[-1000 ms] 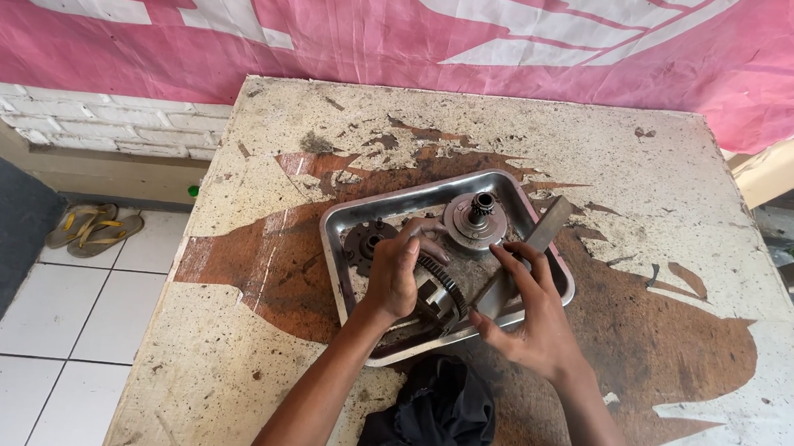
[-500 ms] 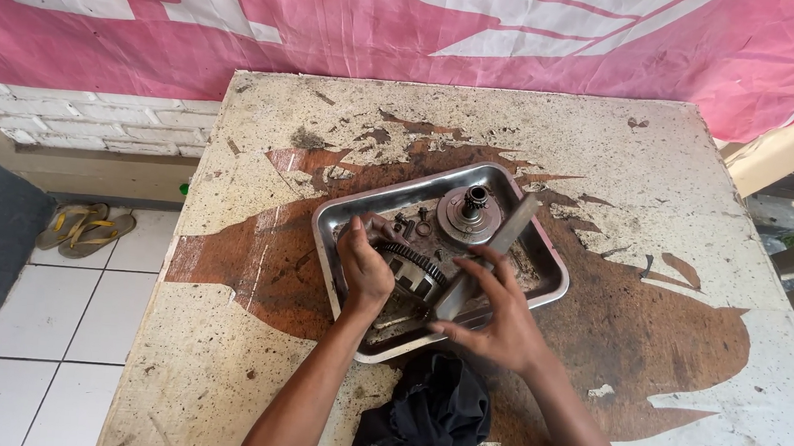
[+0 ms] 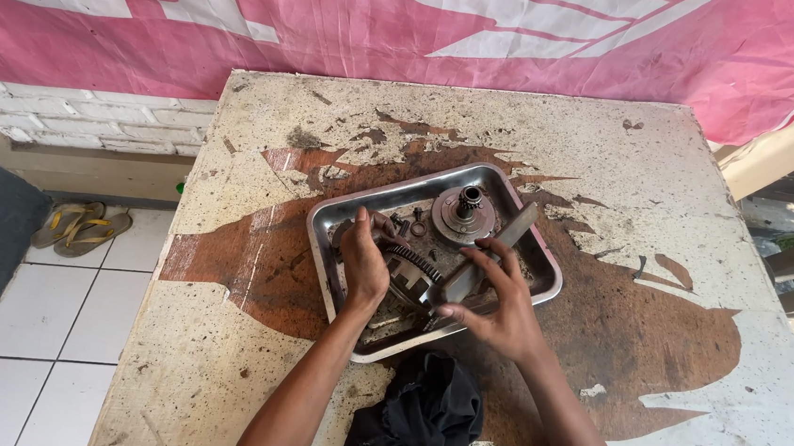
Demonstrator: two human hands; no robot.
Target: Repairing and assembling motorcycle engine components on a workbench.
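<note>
A steel tray (image 3: 322,215) lies on a worn table and holds greasy metal parts. My left hand (image 3: 363,266) grips a toothed gear drum (image 3: 407,273) at the tray's near left. My right hand (image 3: 501,302) holds a long flat grey metal tool (image 3: 491,249) that slants up to the right, its lower end against the gear drum. A round hub with an upright shaft (image 3: 462,211) sits at the tray's far side, untouched. Small rings and washers (image 3: 416,226) lie beside it.
A crumpled black rag (image 3: 424,414) lies on the table's near edge between my forearms. The table top (image 3: 652,347) is stained brown with peeling paint. A pair of sandals (image 3: 76,224) sits on the tiled floor at left. A pink banner (image 3: 525,35) hangs behind.
The view has shifted slightly. My left hand has moved a little left on the gear drum; my right hand still holds the flat tool against it.
</note>
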